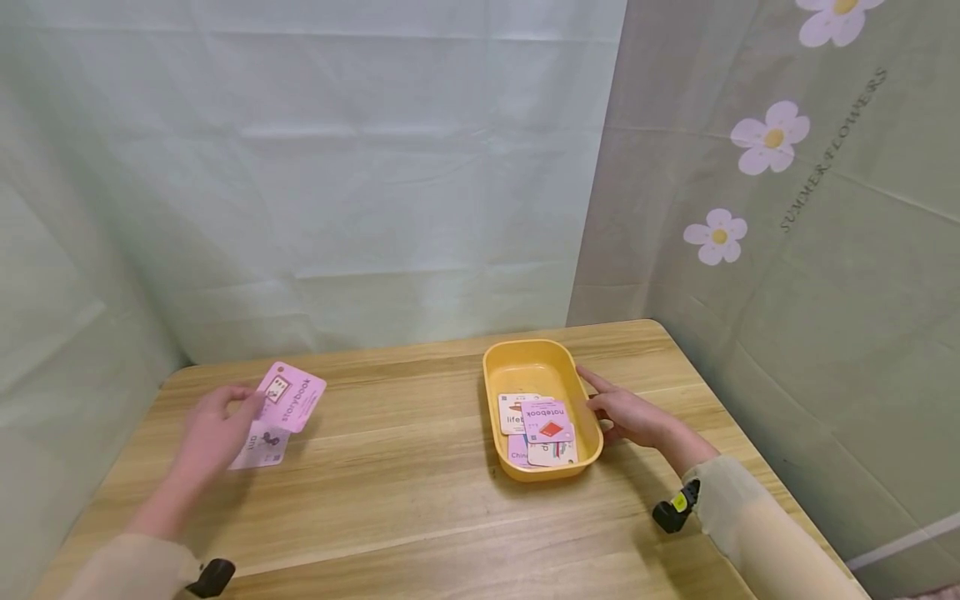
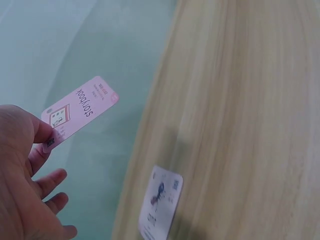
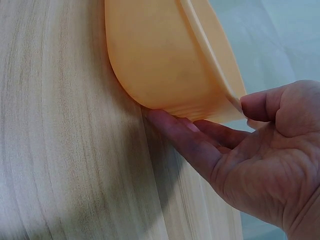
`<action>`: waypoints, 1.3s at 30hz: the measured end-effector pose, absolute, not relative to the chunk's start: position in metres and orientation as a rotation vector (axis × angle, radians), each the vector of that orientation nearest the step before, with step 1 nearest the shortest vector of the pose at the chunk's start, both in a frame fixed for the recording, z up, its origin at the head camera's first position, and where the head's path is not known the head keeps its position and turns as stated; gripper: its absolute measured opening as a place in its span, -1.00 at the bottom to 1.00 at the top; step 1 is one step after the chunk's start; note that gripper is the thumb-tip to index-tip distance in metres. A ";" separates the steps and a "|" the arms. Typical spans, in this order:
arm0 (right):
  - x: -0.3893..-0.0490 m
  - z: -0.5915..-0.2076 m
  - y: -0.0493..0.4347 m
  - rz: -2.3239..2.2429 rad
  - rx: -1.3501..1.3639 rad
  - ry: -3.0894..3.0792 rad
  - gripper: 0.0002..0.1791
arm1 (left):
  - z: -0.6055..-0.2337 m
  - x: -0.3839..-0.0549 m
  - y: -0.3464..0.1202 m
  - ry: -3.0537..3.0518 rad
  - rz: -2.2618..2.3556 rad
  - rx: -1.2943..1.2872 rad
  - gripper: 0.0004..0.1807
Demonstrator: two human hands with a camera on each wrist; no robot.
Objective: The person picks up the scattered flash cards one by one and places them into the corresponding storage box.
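My left hand pinches a pink card marked "storybook" between thumb and fingers; it is raised off the table. In the left wrist view the other fingers are spread. Partly behind that card and hand, a pale card marked "ant" lies on the table. A yellow plastic tray stands to the right. My right hand holds the tray's right side, thumb at the rim and fingers against the lower outer wall. Inside the tray several cards overlap, with a pink "notebook" card on top.
The wooden table has a back edge along a pale curtain. A grey-green curtain with flowers borders the right side. Small black devices are strapped at both wrists.
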State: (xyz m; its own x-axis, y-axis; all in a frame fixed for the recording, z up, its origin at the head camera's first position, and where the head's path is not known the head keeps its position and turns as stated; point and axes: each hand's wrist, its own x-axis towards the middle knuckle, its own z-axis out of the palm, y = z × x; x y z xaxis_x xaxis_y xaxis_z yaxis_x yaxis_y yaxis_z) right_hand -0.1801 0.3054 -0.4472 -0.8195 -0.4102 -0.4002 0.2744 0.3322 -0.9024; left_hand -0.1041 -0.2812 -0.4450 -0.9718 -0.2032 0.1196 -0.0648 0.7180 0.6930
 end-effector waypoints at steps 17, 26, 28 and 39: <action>-0.180 -0.447 0.305 -1.515 -0.122 2.035 -0.19 | -0.428 -0.107 -0.248 -2.705 -1.227 0.108 -0.47; -0.180 -0.447 0.304 -1.494 -0.108 2.069 -0.18 | -0.421 -0.110 -0.233 -2.688 -1.258 0.061 -0.48; -0.180 -0.448 0.304 -1.493 -0.106 2.070 -0.18 | -0.420 -0.111 -0.231 -2.688 -1.266 0.057 -0.48; -0.181 -0.448 0.305 -1.502 -0.106 2.061 -0.18 | -0.413 -0.115 -0.208 -2.643 -1.360 -0.018 -0.53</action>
State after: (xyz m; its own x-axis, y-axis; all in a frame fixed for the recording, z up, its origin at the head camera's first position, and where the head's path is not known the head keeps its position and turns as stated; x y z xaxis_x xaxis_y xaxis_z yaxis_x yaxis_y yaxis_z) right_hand -0.1812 0.3046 -0.4484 -0.8282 -0.3888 -0.4037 0.2654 0.3624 -0.8935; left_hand -0.1146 -0.2083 -0.4133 -0.9857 -0.0663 0.1550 0.0876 0.5842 0.8068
